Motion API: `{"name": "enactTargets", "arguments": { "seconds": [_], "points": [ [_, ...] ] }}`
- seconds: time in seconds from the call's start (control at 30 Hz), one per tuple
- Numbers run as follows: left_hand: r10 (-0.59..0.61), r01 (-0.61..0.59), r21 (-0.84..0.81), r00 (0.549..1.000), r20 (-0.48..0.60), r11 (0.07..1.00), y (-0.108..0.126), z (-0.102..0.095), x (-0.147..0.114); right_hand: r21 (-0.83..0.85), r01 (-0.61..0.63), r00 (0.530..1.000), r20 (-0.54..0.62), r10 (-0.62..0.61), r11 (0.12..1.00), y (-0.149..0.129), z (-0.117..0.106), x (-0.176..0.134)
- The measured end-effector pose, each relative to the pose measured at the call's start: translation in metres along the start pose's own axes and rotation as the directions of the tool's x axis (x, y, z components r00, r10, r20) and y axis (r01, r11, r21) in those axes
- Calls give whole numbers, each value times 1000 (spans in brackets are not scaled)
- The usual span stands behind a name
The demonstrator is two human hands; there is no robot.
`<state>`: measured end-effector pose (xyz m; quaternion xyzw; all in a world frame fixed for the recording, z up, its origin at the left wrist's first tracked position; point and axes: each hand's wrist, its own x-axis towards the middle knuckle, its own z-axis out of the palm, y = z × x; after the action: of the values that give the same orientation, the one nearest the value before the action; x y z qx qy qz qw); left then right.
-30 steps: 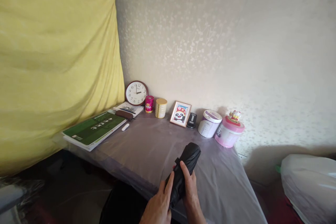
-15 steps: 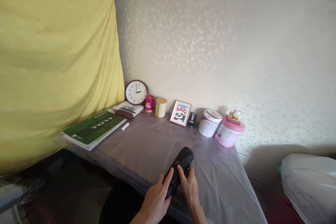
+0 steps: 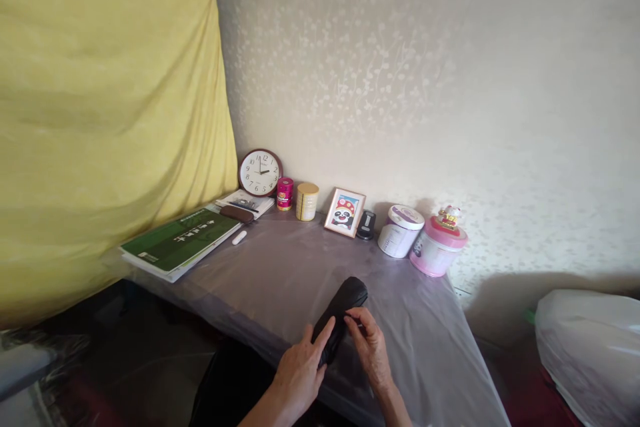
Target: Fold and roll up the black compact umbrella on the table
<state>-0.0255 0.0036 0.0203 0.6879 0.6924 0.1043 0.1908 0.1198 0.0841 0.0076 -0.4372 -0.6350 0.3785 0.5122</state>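
Note:
A long, rounded black bundle, which looks like a folded umbrella [image 3: 352, 292], slants over the near side of the table. Its far end points up and to the right. My left hand [image 3: 303, 367] is closed around the near part, thumb and fingers on either side. At the umbrella's right side is my right hand [image 3: 369, 345], with thumb and forefinger pinched together close to the black surface. Whatever is between those fingertips is too small to make out. The umbrella's near end is partly hidden by my left hand.
Along the wall stand a clock [image 3: 261, 173], a pink can [image 3: 285, 194], a yellow tin [image 3: 307, 202], a panda picture frame [image 3: 345, 212], a black stapler-like object [image 3: 367, 225] and two tubs [image 3: 401, 232]. Left lie a green book [image 3: 183, 240], a brown case [image 3: 237, 214] and a white object [image 3: 239, 237].
My right hand has gone from lying along the umbrella's side with fingers extended to a pinch beside it. The left hand keeps its hold, and the umbrella has barely shifted.

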Motion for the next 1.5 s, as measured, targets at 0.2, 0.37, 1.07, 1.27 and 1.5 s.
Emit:
{"name": "enactTargets", "arguments": {
  "seconds": [0.2, 0.37, 1.07, 1.27, 1.5],
  "points": [
    [6, -6, 47, 1000, 7, 999, 4, -3, 1, 96, -103, 976, 203, 82, 990, -15, -11, -10],
    [-36, 32, 93, 999, 33, 995, 9, -3, 1, 132, -148, 956, 273, 108, 980, -24, -2, 1],
    [-8, 8, -18, 1000, 5, 1000, -3, 1, -7, 23, -278, 948, 170, 270, 960, -10, 24, 36],
    [20, -19, -143, 1000, 8, 989, -19, 5, -22, 133, -260, 966, 28, 258, 956, -8, 1, 43],
    [32, -38, -161, 999, -37, 986, -23, 6, -31, -78, -87, 980, 171, 99, 993, -9, 5, 36]
  ]
}}
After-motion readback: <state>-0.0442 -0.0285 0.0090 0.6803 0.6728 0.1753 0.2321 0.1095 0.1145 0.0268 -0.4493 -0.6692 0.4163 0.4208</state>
